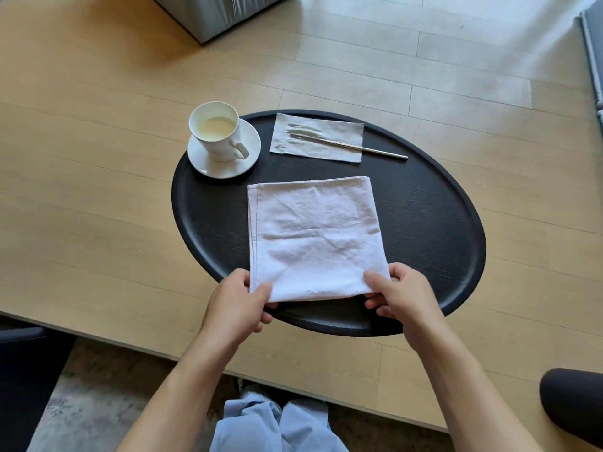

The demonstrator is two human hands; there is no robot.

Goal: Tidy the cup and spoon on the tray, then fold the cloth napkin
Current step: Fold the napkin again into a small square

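Note:
A white cloth napkin (313, 236) lies folded as a rectangle in the middle of the black oval tray (434, 216). My left hand (241, 305) pinches its near left corner and my right hand (401, 298) pinches its near right corner. At the tray's far left a white cup (217, 132) holding pale liquid stands on a white saucer (251, 154), handle pointing toward me and right. A metal spoon (359, 147) rests on a thin paper napkin (318, 138) at the tray's far side, its handle sticking out to the right.
The tray sits on a light wooden table (81, 190) whose near edge runs just below my wrists. A grey sofa corner (208, 14) stands beyond the table at the top. A dark rounded object (571, 399) is at the lower right.

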